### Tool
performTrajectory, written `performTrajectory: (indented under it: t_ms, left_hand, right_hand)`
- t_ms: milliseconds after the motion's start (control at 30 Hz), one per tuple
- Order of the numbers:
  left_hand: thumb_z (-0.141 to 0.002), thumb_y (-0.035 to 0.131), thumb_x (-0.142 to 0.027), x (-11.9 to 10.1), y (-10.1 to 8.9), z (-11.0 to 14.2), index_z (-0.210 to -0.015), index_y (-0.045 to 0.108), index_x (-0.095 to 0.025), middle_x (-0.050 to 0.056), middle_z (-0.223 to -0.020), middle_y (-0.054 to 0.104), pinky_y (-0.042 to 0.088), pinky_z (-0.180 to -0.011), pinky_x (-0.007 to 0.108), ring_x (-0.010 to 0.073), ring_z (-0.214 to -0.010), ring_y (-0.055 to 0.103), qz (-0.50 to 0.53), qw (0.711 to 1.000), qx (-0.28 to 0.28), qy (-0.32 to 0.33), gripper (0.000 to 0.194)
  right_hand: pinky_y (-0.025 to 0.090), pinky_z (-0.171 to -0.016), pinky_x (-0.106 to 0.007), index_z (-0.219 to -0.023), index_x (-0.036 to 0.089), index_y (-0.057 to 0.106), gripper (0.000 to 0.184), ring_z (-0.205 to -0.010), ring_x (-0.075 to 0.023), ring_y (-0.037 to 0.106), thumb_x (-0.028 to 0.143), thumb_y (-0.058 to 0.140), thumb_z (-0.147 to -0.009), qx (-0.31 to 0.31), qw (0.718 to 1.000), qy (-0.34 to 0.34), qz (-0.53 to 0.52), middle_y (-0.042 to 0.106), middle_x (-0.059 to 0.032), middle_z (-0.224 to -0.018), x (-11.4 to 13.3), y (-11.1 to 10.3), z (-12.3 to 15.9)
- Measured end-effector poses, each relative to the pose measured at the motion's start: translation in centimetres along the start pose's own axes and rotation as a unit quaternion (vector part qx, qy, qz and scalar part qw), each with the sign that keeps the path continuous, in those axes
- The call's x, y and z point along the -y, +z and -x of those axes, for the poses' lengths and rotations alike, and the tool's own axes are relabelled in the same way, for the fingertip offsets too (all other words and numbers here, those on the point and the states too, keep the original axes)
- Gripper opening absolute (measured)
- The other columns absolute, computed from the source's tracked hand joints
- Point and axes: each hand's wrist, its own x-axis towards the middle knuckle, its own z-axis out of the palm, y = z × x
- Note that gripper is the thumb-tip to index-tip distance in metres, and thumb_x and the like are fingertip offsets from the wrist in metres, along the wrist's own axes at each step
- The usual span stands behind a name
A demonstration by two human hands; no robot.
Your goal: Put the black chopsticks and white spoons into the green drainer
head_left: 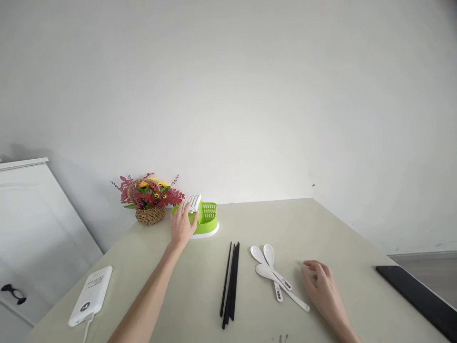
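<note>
The fingers (181,209) of the left hand (181,228) reach over the near left side of a green basket (213,227), beside its white slotted piece (193,202). The thumb stands apart from them; whether the grip is firm, or the tips only rest there, cannot be told, because the hand hides the contact. The right hand (324,290) has its fingers loosely bent, thumb a little apart, with nothing seen between them.

The green basket is right at the left fingertips, its latticed compartment opening just to their right. A woven basket of flowers (150,216) sits just left of those fingers, its red leaves almost against them. Nearer the body and to their right lie the black chopsticks (234,281), loosely bunched. Three white spoons (264,271) lie crossed to the left of the right fingers, the lowest handle ending near that thumb.

The slotted piece looks tilted, so a one-sided push from the fingers could probably tip it or skid the basket on the smooth table (321,224). A sideways swing of the left wrist could catch the flowers. The round chopsticks might roll if a forearm brushes them, and because the spoons overlap, tugging one would likely drag the others along.
</note>
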Motion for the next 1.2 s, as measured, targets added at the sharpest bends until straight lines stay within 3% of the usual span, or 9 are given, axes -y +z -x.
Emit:
performTrajectory:
  t_ms: [167,333,500,767,867,933,1000,1100,1200]
  left_hand:
    - [-0.105,0.041,-0.055,-3.7,0.2,0.4,-0.151,0.053,-0.017,0.019,-0.165,0.041,0.052,-0.108,0.05,0.0368,-0.141,0.054,0.025,0.999,0.026,0.028,0.061]
    - [-0.105,0.041,-0.055,-9.0,1.5,0.1,-0.152,0.053,-0.02,0.018,-0.167,0.039,0.054,-0.107,0.054,0.0385,-0.137,0.058,0.032,0.998,0.048,0.022,0.06]
    - [-0.107,0.038,-0.05,-14.5,2.9,-0.2,-0.156,0.05,-0.022,0.016,-0.169,0.037,0.053,-0.109,0.054,0.0361,-0.136,0.06,0.053,0.995,0.074,0.037,0.057]
    - [-0.107,0.04,-0.042,-20.8,3.9,0.2,-0.158,0.048,-0.027,0.015,-0.17,0.034,0.053,-0.109,0.056,0.035,-0.129,0.065,0.088,0.988,0.111,0.061,0.053]
    - [-0.106,0.043,-0.038,-22.0,3.3,0.5,-0.16,0.043,-0.028,0.016,-0.172,0.031,0.056,-0.105,0.054,0.034,-0.123,0.07,0.112,0.981,0.143,0.071,0.055]
    - [-0.104,0.047,-0.036,-22.2,2.7,0.9,-0.163,0.038,-0.027,0.018,-0.173,0.025,0.054,-0.107,0.056,0.037,-0.131,0.064,0.143,0.973,0.155,0.088,0.06]
    - [-0.102,0.05,-0.033,-22.1,1.9,1.9,-0.166,0.03,-0.026,0.018,-0.176,0.017,0.045,-0.115,0.061,0.0406,-0.15,0.044,0.178,0.97,0.129,0.101,0.068]
    - [-0.102,0.05,-0.03,-20.9,0.6,5.0,-0.169,0.017,-0.03,0.011,-0.178,0.005,0.03,-0.125,0.066,0.0383,-0.163,0.009,0.213,0.973,0.053,0.071,0.074]
    - [-0.104,0.048,-0.034,-18.4,-0.4,9.7,-0.17,0.012,-0.03,0.011,-0.178,0.002,0.031,-0.124,0.067,0.0383,-0.163,-0.001,0.233,0.971,0.046,0.01,0.075]
  right_hand:
    - [0.048,-0.107,-0.054,-0.122,0.024,0.06,0.053,-0.133,-0.035,0.059,0.061,0.03,-0.099,-0.025,0.996,-0.028,0.085,0.053,-0.0162,-0.15,0.6,1.1,0.1]
    - [0.03,-0.125,-0.053,-0.141,0.017,0.055,0.067,-0.155,-0.0302,0.037,0.059,0.021,-0.102,0.0,0.988,-0.04,0.147,0.05,-0.0149,-0.16,0.7,1.8,0.0]
    - [0.018,-0.132,-0.047,-0.149,0.011,0.054,0.073,-0.159,-0.027,0.031,0.058,0.022,-0.103,0.039,0.977,-0.057,0.2,0.047,-0.0141,-0.164,0.6,2.2,-0.1]
    - [0.019,-0.132,-0.047,-0.149,0.009,0.055,0.071,-0.158,-0.0269,0.033,0.055,0.024,-0.105,0.037,0.973,-0.068,0.218,0.047,-0.015,-0.164,0.7,2.2,-0.2]
    - [0.019,-0.132,-0.047,-0.145,0.01,0.058,0.069,-0.157,-0.0272,0.034,0.056,0.025,-0.105,0.034,0.977,-0.073,0.198,0.048,-0.0157,-0.163,0.7,2.0,-0.2]
    - [0.02,-0.132,-0.048,-0.142,0.012,0.06,0.068,-0.157,-0.0271,0.034,0.057,0.026,-0.105,0.036,0.981,-0.079,0.174,0.048,-0.0154,-0.163,0.7,1.8,-0.1]
    - [0.023,-0.131,-0.048,-0.139,0.015,0.061,0.066,-0.156,-0.0267,0.037,0.059,0.027,-0.104,0.036,0.986,-0.076,0.142,0.05,-0.0139,-0.162,0.6,1.6,-0.1]
    - [0.029,-0.129,-0.049,-0.139,0.022,0.061,0.062,-0.154,-0.0274,0.041,0.062,0.03,-0.102,0.033,0.994,-0.047,0.092,0.052,-0.0086,-0.161,0.4,1.3,0.0]
    - [0.036,-0.125,-0.053,-0.14,0.028,0.061,0.061,-0.153,-0.0321,0.041,0.065,0.034,-0.1,0.044,0.997,-0.007,0.065,0.053,-0.0034,-0.161,0.3,1.1,0.1]
